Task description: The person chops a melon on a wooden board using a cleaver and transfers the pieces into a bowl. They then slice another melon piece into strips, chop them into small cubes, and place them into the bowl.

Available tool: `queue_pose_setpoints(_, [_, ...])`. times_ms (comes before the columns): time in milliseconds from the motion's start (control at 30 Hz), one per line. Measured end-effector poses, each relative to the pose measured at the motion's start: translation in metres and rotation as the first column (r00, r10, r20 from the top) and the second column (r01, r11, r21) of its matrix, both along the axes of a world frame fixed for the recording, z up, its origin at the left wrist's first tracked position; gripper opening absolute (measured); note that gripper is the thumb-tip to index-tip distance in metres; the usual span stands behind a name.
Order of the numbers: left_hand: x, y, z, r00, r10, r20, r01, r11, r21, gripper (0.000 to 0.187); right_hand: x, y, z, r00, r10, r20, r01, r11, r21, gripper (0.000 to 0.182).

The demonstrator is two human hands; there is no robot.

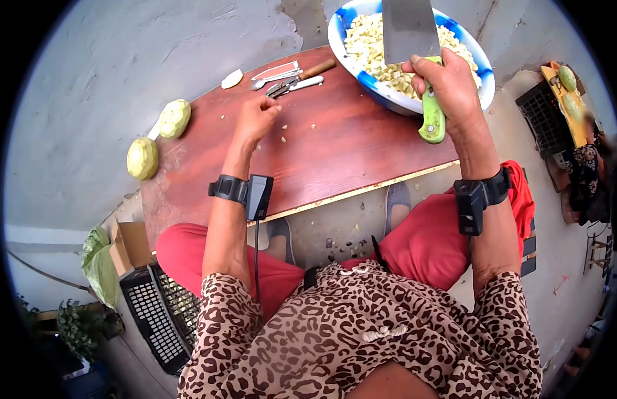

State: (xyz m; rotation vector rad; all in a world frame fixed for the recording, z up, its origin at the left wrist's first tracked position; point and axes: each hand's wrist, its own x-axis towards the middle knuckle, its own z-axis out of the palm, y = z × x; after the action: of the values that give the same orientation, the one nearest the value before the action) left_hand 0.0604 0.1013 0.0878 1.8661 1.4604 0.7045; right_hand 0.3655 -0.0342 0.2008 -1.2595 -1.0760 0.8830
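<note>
My right hand (448, 83) grips the green handle of a cleaver (409, 30), its wide blade held over a blue and white basin (478, 43) full of pale chopped pieces (365, 43). My left hand (257, 118) is above the red-brown table (302, 153), fingers curled in; whether it holds anything is hidden. Just beyond it lie a peeler or similar tool (280, 88), a white-handled tool (307, 83) and a wooden-handled one (318, 68). Two peeled pale green vegetables (174, 119) (143, 158) rest at the table's left edge. A pale slice (232, 79) lies near the far edge.
Black crates (152, 316) and a cardboard box (132, 246) stand at lower left beside a green bag (100, 266). My knees are below the near table edge. At far right, a person sits by a yellow board (566, 103) and another black crate (544, 120).
</note>
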Motion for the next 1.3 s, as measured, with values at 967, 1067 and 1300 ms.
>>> queue_pose_setpoints(967, [0.014, -0.058, -0.041, 0.89, -0.035, -0.454, 0.209, 0.917, 0.339, 0.009, -0.019, 0.002, -0.003, 0.997, 0.046, 0.057, -0.039, 0.991, -0.127, 0.017])
queue_pose_setpoints(1067, [0.004, -0.047, -0.058, 0.947, -0.042, -0.318, 0.165, 0.914, 0.371, 0.008, -0.016, 0.0, -0.003, 0.998, 0.046, 0.043, -0.043, 0.996, -0.083, 0.017])
queue_pose_setpoints(1300, [0.025, -0.037, 0.043, 0.953, 0.074, 0.293, -0.196, 0.889, 0.415, 0.006, -0.004, -0.01, 0.003, 0.987, -0.153, -0.049, 0.157, 0.983, 0.092, 0.016])
